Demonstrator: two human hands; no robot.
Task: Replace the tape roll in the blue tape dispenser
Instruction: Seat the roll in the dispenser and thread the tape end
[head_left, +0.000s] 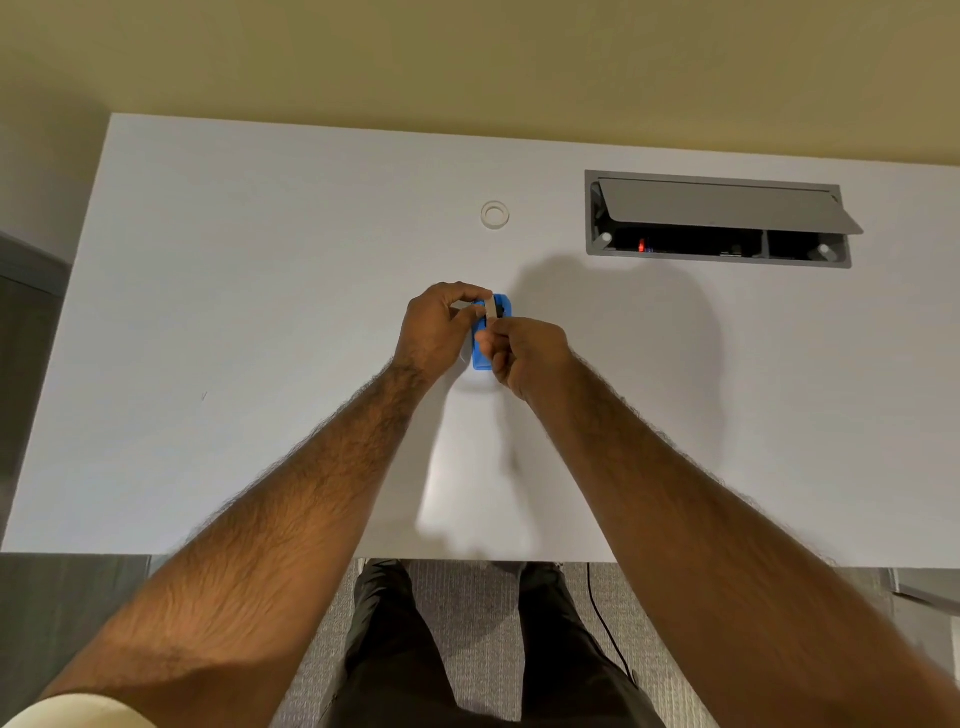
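2 hands meet at the frame's centre: the left hand (439, 325) grips the blue tape dispenser (491, 332), while the right hand (524, 358) pinches its tape strip (490, 310). 1 tape roll (495, 214) lies above them, well apart, on the white desk (260, 312).

Two hands (441, 325) (524, 356), one blue dispenser (493, 332), one tape ring (495, 214), one desk (260, 312).
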